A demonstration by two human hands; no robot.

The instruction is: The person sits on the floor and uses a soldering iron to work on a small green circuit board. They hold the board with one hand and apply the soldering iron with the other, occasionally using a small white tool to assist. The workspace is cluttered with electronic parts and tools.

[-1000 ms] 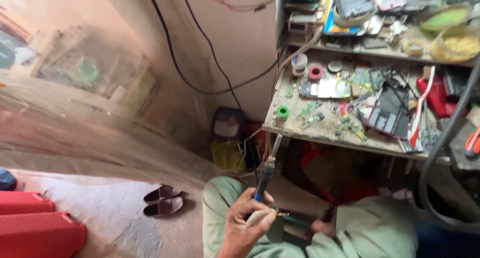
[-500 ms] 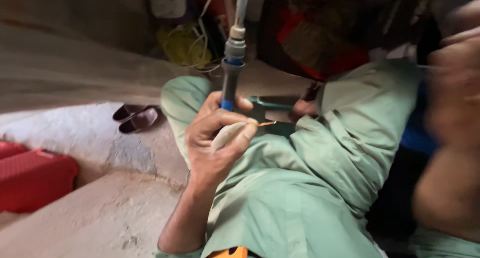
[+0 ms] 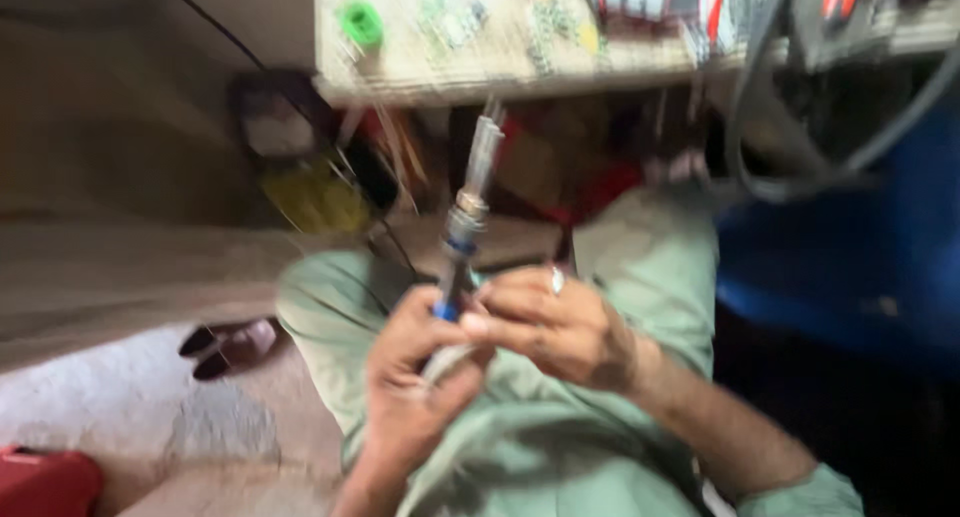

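The left hand (image 3: pixel 410 377) keeps a closed grip on the blue handle of a soldering iron (image 3: pixel 465 232), tip up, over the lap. The right hand (image 3: pixel 550 327), wearing a ring (image 3: pixel 556 282), pinches the handle beside it. Above, the desk (image 3: pixel 420 82) edge carries a green spool (image 3: pixel 361 23); shoes (image 3: pixel 232 345) lie on the floor.

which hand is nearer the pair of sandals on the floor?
Left. The left hand grips the handle of the soldering iron over the lap, on the side toward the sandals. The right hand meets the iron from the far side, further off.
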